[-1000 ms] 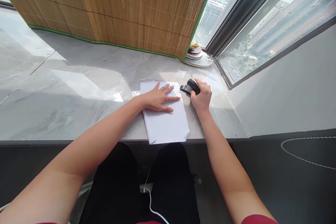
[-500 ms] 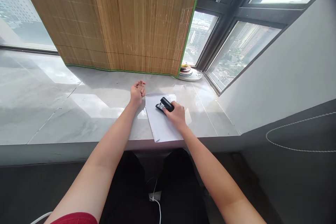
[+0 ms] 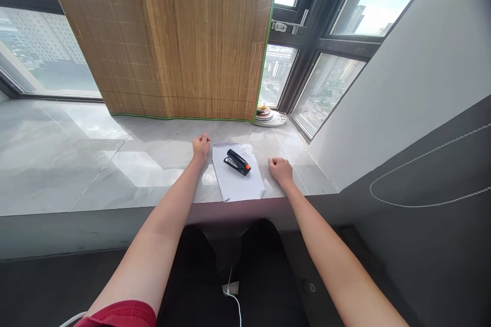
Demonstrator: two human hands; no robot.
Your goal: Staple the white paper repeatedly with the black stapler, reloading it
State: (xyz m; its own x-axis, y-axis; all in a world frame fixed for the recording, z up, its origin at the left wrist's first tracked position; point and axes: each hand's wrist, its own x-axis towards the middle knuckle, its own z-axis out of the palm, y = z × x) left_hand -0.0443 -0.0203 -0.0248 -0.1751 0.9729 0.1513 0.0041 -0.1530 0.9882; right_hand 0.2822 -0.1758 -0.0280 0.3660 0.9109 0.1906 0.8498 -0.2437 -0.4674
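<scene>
A black stapler (image 3: pixel 238 163) with an orange patch at its near end lies tilted across white paper sheets (image 3: pixel 243 188) on the sill. Neither hand touches it. To the left of the paper, my left hand (image 3: pixel 201 146) rests on the stone with its fingers curled in, and nothing shows in them. My right hand (image 3: pixel 281 169) is a closed fist on the sill, just right of the paper. Its fingertips are tucked out of sight, with no object showing.
A marbled window sill (image 3: pixel 146 194) bears everything. Behind it hangs a bamboo blind (image 3: pixel 192 41) with green edging. Stacked plates (image 3: pixel 270 117) stand in the window corner. A beaded cord (image 3: pixel 406 205) loops at the right wall. A white cable (image 3: pixel 236 302) hangs between the legs.
My right hand has let go of the stapler, leaving it on the paper, and moved right into a fist. My left hand stays beside the paper, its fingers more closed. The view has tilted up.
</scene>
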